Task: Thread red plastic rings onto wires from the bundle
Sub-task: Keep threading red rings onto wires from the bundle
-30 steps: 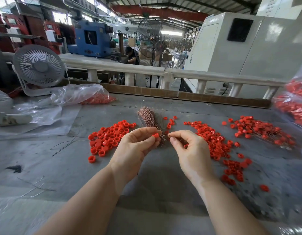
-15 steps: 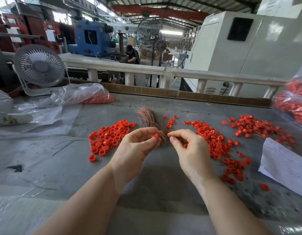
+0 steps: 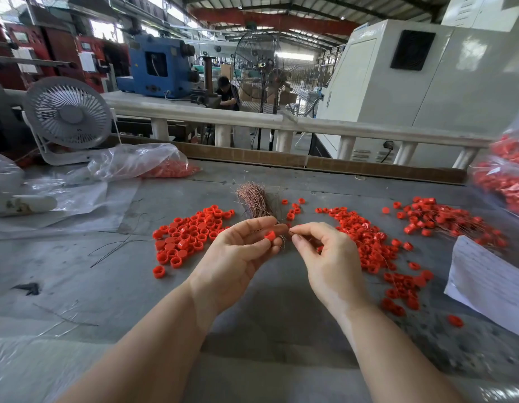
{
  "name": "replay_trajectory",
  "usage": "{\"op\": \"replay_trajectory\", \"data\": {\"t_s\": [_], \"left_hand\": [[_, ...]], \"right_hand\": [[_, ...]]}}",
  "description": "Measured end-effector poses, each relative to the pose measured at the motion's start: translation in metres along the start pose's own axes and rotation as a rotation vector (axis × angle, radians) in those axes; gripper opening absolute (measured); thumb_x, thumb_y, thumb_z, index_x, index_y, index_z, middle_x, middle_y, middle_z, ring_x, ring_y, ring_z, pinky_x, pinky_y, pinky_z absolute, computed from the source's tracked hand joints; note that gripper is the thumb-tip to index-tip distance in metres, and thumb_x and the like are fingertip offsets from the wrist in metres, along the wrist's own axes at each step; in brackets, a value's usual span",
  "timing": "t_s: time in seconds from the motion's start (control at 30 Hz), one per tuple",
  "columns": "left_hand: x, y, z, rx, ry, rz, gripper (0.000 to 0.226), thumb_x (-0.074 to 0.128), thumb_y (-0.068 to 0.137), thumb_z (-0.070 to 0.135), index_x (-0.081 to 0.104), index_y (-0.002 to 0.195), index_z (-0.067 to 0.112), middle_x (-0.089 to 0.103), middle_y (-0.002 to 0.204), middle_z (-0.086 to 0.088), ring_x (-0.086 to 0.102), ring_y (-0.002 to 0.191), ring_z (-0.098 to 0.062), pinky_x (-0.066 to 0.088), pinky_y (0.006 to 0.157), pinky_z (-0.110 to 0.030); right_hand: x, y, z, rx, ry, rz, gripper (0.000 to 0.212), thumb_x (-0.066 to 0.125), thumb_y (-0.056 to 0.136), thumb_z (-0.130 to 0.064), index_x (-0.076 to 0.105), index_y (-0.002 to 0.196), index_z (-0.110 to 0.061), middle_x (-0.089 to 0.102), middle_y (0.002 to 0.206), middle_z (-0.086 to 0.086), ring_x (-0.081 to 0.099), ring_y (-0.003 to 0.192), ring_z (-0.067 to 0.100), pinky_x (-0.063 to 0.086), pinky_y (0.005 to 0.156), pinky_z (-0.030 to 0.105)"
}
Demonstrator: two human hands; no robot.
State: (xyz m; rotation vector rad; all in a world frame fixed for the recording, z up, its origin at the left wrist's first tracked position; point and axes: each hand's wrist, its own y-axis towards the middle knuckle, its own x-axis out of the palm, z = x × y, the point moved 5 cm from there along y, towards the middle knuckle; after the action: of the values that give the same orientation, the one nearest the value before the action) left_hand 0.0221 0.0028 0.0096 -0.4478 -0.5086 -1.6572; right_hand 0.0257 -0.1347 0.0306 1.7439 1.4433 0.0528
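light: bright daylight, windows upper left | shadows: soft | edges: wide-angle bending, slight blur

1. Two hands: left hand (image 3: 237, 254), right hand (image 3: 325, 257).
2. One wire bundle (image 3: 253, 199) at twelve o'clock.
3. Three loose ring piles; rings too many to count.
4. Two fans.

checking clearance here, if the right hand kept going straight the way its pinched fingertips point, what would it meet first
The right hand points its pinch left, toward the red ring held by the left hand. That ring looks like the first thing in line, though depth is hard to judge from this one view.
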Motion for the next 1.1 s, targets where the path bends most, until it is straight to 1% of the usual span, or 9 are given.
{"op": "replay_trajectory", "data": {"t_s": [0.07, 0.2, 0.37, 0.53, 0.63, 0.87, 1.0, 1.1], "left_hand": [[0.001, -0.001, 0.001, 0.022, 0.053, -0.006, 0.033, 0.041, 0.085, -0.020, 0.061, 0.100, 0.001, 0.073, 0.089, -0.010, 0.067, 0.070, -0.011, 0.056, 0.070, -0.019], [0.003, -0.003, 0.003, 0.089, 0.171, -0.010, 0.034, 0.043, 0.085, -0.020, 0.061, 0.101, 0.004, 0.073, 0.091, -0.006, 0.067, 0.076, -0.010, 0.055, 0.073, -0.018], [0.002, -0.003, 0.005, 0.136, 0.226, -0.004, 0.033, 0.049, 0.083, -0.017, 0.059, 0.104, 0.006, 0.073, 0.093, -0.005, 0.068, 0.084, -0.009, 0.053, 0.074, -0.017], [0.002, -0.003, 0.005, 0.159, 0.300, -0.003, 0.034, 0.054, 0.081, -0.016, 0.059, 0.105, 0.008, 0.074, 0.094, -0.005, 0.068, 0.086, -0.009, 0.053, 0.076, -0.017], [0.001, -0.003, 0.006, 0.184, 0.361, 0.011, 0.035, 0.058, 0.079, -0.016, 0.061, 0.103, 0.009, 0.074, 0.091, -0.001, 0.067, 0.084, -0.007, 0.053, 0.078, -0.017], [0.000, -0.004, 0.009, 0.257, 0.472, 0.057, 0.036, 0.066, 0.073, -0.016, 0.064, 0.097, 0.011, 0.073, 0.080, 0.004, 0.065, 0.075, -0.003, 0.052, 0.069, -0.015], [0.001, -0.005, 0.011, 0.287, 0.526, 0.074, 0.038, 0.068, 0.071, -0.016, 0.064, 0.093, 0.015, 0.071, 0.074, 0.008, 0.064, 0.071, -0.002, 0.051, 0.068, -0.014], [0.002, -0.005, 0.012, 0.312, 0.566, 0.085, 0.039, 0.070, 0.069, -0.015, 0.065, 0.092, 0.015, 0.071, 0.072, 0.009, 0.063, 0.069, -0.002, 0.050, 0.066, -0.013]], "right_hand": [[0.000, 0.000, 0.000, 0.000, 0.000, 0.001, 0.010, 0.066, 0.083, -0.006, 0.072, 0.086, -0.013, 0.068, 0.081, -0.001, 0.061, 0.077, 0.015, 0.046, 0.071, 0.024], [0.000, 0.000, 0.000, 0.004, 0.003, 0.001, 0.009, 0.066, 0.083, -0.006, 0.072, 0.086, -0.012, 0.068, 0.082, 0.000, 0.062, 0.078, 0.016, 0.048, 0.072, 0.028], [0.000, 0.000, -0.002, 0.001, 0.009, 0.004, 0.009, 0.066, 0.083, -0.005, 0.072, 0.086, -0.011, 0.068, 0.082, 0.001, 0.062, 0.078, 0.016, 0.046, 0.073, 0.026], [-0.001, 0.000, -0.002, -0.007, 0.005, 0.004, 0.009, 0.066, 0.083, -0.005, 0.072, 0.086, -0.011, 0.068, 0.080, 0.001, 0.061, 0.077, 0.016, 0.045, 0.071, 0.024], [-0.001, 0.000, -0.002, -0.005, -0.003, 0.001, 0.009, 0.066, 0.083, -0.006, 0.072, 0.086, -0.012, 0.068, 0.081, -0.001, 0.061, 0.078, 0.015, 0.044, 0.070, 0.020], [-0.001, 0.000, -0.002, -0.007, 0.007, 0.008, 0.010, 0.066, 0.083, -0.005, 0.072, 0.085, -0.012, 0.068, 0.081, 0.000, 0.061, 0.078, 0.015, 0.045, 0.071, 0.022], [-0.001, 0.000, -0.002, -0.006, 0.001, 0.008, 0.010, 0.066, 0.083, -0.005, 0.073, 0.085, -0.013, 0.068, 0.081, -0.001, 0.061, 0.078, 0.014, 0.043, 0.070, 0.017], [-0.001, 0.000, -0.002, -0.002, 0.001, 0.006, 0.011, 0.066, 0.083, -0.005, 0.073, 0.085, -0.013, 0.068, 0.081, -0.002, 0.061, 0.078, 0.014, 0.043, 0.070, 0.017]]}}
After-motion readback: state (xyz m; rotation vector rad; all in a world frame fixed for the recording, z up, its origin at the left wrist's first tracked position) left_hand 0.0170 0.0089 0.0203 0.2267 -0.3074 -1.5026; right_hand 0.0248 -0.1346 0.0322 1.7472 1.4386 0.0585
